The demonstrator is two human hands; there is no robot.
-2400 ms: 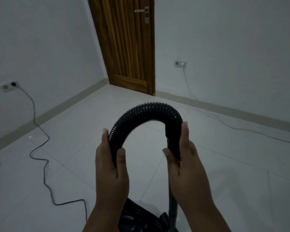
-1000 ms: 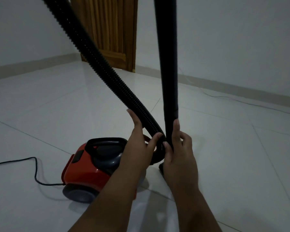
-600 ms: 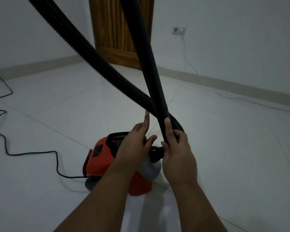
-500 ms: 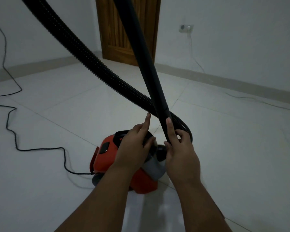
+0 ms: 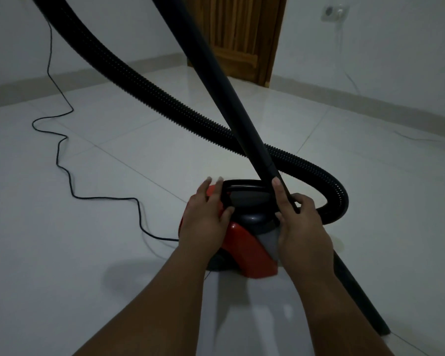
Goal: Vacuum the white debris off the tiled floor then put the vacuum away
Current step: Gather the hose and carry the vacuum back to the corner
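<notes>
So you've gone from standing with the ribbed hose (image 5: 149,86) arched between both hands to bending right down over the red vacuum (image 5: 244,242). Your left hand (image 5: 207,219) let go of the hose and now sits open by the black carry handle (image 5: 244,187). Your right hand (image 5: 301,227) slid way down the rigid tube (image 5: 216,80), which now leans steeply left across the hose.

Red canister vacuum (image 5: 244,242) on tiled floor (image 5: 88,253). Left hand (image 5: 207,219) spread flat on its body beside black handle (image 5: 244,185); right hand (image 5: 299,222) grips rigid wand (image 5: 216,80). Ribbed hose (image 5: 149,91) loops behind.
</notes>
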